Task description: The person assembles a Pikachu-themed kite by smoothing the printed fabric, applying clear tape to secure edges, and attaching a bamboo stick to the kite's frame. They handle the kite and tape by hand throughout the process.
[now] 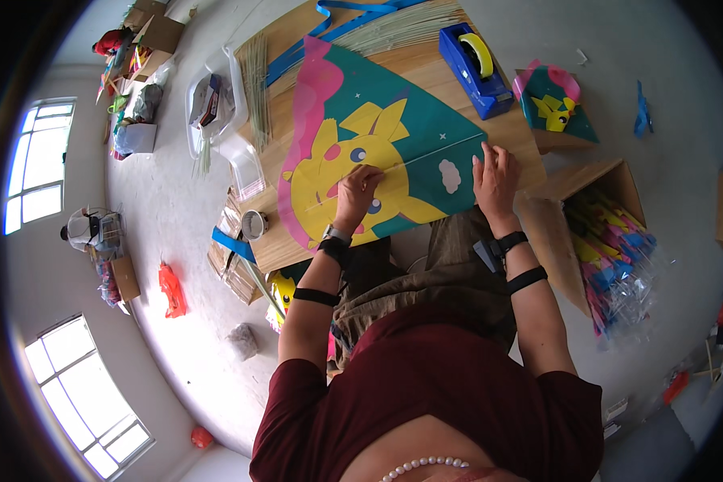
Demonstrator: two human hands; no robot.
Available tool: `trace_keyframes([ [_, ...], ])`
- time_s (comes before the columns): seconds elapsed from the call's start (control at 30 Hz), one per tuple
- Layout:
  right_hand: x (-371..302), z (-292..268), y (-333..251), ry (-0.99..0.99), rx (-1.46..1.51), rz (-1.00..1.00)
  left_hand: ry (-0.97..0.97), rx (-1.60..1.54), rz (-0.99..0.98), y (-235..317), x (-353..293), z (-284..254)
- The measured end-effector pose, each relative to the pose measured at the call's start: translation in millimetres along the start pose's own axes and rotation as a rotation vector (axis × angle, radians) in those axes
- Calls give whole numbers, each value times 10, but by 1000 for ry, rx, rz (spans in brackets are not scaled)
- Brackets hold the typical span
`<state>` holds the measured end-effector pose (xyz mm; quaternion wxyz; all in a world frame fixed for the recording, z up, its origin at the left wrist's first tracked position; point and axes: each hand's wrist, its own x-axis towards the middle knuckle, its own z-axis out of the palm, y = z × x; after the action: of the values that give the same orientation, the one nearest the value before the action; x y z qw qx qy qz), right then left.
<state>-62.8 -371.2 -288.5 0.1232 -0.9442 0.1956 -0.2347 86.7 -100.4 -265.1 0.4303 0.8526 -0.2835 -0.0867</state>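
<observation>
A large kite sheet point(426, 120), green and pink with a yellow cartoon animal, lies across the wooden table in front of me. A thin pale line, either a stick or a seam, runs along its middle to the right-hand corner. My left hand point(359, 193) is on the animal's face at this line, fingers pinched together; what they hold, if anything, is hidden. At the sheet's right corner my right hand point(496, 178) rests with its fingers apart, thumb and fingertips by the edge.
A blue tape dispenser point(475, 72) with yellow tape stands at the table's far right. Bundles of thin sticks point(255, 88) and blue ribbon point(323, 24) lie beyond the sheet. A round tin point(254, 225) sits at left. An open carton point(574, 217) of colourful packed pieces stands right.
</observation>
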Motion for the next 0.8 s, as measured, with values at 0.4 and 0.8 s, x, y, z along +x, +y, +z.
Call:
trace_keyframes([
  [0.4,25,63,33,-4,37,-27,-16,30,34,83,39,32],
  [0.8,28,130,76,16,35,-32,-38,27,9,90,56,42],
])
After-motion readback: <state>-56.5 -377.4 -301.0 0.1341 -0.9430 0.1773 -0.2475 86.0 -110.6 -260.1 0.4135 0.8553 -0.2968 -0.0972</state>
